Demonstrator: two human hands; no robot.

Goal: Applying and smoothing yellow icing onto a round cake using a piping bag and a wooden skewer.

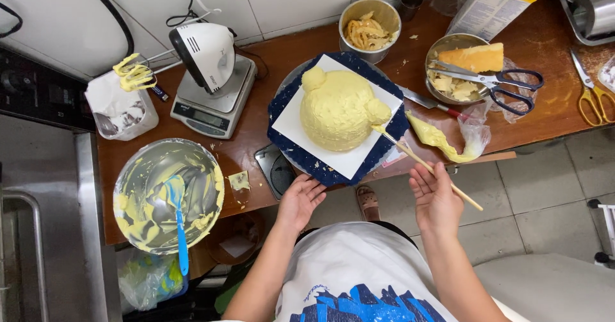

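A pale yellow cream-covered cake [336,108] with two round ears sits on a white square board [288,124] over a dark blue round turntable [282,94]. My right hand [437,198] holds a thin wooden stick [426,165] whose cream-tipped end touches the cake's right ear. Fingers spread, my left hand [300,201] rests at the turntable's near edge, holding nothing.
A steel bowl [139,168] with yellow cream and a blue spatula [179,222] sits at left. Behind it are a hand mixer [206,51] on a scale [214,101] and a white tub [120,112]. A piping bag [445,139], knife [428,102], scissors [493,80] and tins lie right.
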